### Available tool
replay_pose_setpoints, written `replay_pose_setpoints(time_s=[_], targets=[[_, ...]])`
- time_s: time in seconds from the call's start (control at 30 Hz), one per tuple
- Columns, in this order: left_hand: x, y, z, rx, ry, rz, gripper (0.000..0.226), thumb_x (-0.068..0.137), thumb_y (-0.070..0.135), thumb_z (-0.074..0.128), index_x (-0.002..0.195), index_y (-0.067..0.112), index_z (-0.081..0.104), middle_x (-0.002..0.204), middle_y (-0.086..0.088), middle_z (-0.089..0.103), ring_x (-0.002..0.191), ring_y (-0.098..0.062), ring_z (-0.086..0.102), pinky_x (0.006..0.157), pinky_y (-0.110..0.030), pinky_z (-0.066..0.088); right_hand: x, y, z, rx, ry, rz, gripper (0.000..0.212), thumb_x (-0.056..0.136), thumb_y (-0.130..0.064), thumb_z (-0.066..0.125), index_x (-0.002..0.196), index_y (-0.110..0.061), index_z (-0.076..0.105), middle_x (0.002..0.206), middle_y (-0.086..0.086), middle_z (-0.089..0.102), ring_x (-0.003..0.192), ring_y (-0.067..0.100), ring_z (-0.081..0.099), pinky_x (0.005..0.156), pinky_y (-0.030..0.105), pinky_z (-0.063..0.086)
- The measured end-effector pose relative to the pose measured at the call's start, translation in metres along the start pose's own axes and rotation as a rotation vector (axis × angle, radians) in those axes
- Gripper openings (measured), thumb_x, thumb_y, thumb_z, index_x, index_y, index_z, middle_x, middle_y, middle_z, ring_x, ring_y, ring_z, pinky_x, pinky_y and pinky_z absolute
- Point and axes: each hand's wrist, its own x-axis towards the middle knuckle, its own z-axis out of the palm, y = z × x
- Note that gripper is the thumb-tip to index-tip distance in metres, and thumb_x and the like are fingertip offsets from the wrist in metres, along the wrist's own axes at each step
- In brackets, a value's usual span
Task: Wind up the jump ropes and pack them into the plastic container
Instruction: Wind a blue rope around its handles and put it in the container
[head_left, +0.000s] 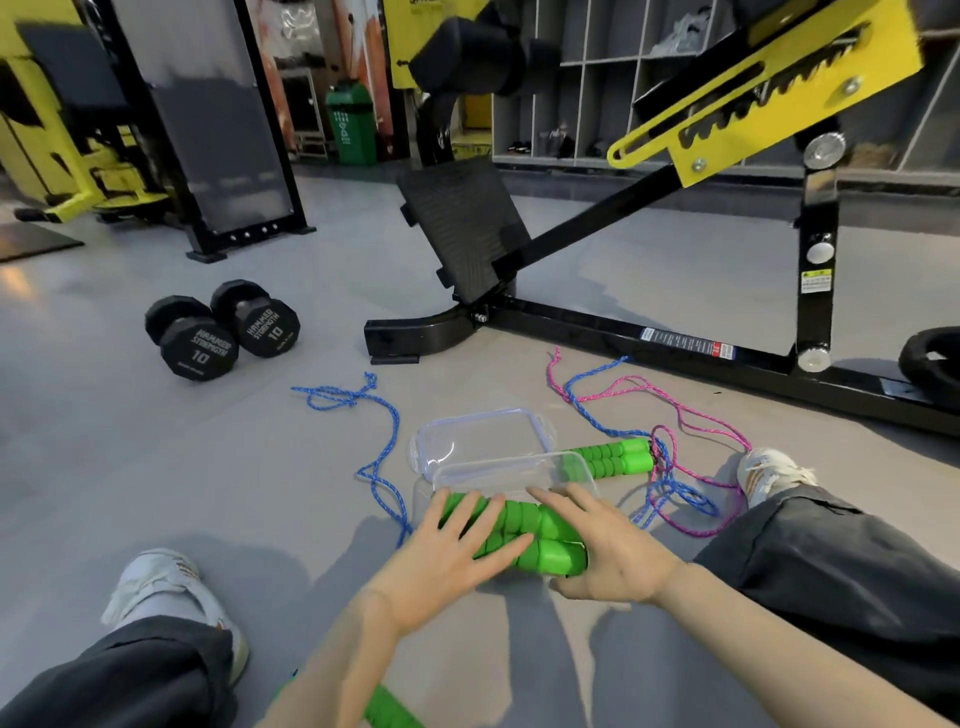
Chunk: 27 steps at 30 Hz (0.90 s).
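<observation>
— What's over on the left, from where you stand?

— Two black dumbbells (221, 328) lie side by side on the grey floor (156, 467), well apart from the person. Nearer the middle a blue rope (387, 441) trails loose across the floor, knotted up at its far end, and runs down to the left side of the clear plastic container (582, 470).

— And the hands?

— The left hand (452, 558) lies flat with fingers spread, pressed on top of a pair of green handles (535, 538) at the near edge of the container. It covers them rather than gripping them. The right hand (615, 548) cups the right end of the same handles, thumb below and fingers stretched over the top toward the container.

— Are the handles inside the container?

— I cannot tell; they sit right at its near wall, partly hidden by the hands. The clear lid (483, 436) lies just behind the container, touching it.

— Further right?

— A second pair of green handles (618, 457) lies on the floor just beside the container, with a pink rope (701, 421) and more blue cord tangled loosely around its end. Behind runs the black frame of a gym machine (649, 332). A third green handle (389, 709) shows under the left forearm.
</observation>
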Motion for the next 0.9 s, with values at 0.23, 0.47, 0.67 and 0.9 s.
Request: replay_pose_setpoints(time_s=[0.23,0.47,0.67,0.9], targets=[[-0.005,-0.049,-0.030,0.256,0.204,0.063,0.069,0.076,0.006,0.029,0.141,0.028,0.036,0.129,-0.021,0.045,0.108,-0.038,0.052,0.086,-0.054,0.048,0.005,-0.024,-0.039,0.389,0.013,0.168,0.120,0.056,-0.042,0.085,0.147,-0.039,0.007,0.138,-0.008,0.030,0.129,0.004,0.031,0.108,0.023,0.029],[-0.027,-0.119,-0.051,0.370,0.373,-0.235,0.077,0.069,-0.006,0.040,0.140,0.024,0.038,0.131,-0.025,0.041,0.109,-0.041,0.043,0.088,-0.056,0.037,0.003,-0.012,-0.056,0.586,-0.154,0.325,0.038,0.084,-0.008,0.065,0.119,-0.009,0.051,0.072,0.007,0.059,0.052,0.009,0.048,0.053,0.019,0.041],[-0.042,-0.149,-0.064,0.418,0.403,-0.284,0.069,0.073,-0.005,0.043,0.137,0.021,0.044,0.125,-0.028,0.054,0.101,-0.044,0.056,0.085,-0.056,0.044,0.011,-0.017,-0.065,0.308,-0.170,0.384,0.015,0.093,-0.019,0.050,0.078,-0.018,0.054,0.062,-0.002,0.058,0.048,0.001,0.045,0.048,0.011,0.033],[-0.047,-0.161,-0.076,0.411,0.472,-0.492,0.067,0.072,-0.008,0.039,0.132,0.018,0.048,0.124,-0.029,0.052,0.098,-0.044,0.058,0.086,-0.056,0.041,0.020,-0.004,-0.077,-0.178,-0.225,0.559,0.026,0.095,-0.022,0.036,0.071,-0.016,0.045,0.080,0.004,0.053,0.076,0.022,0.051,0.056,0.026,0.033]])
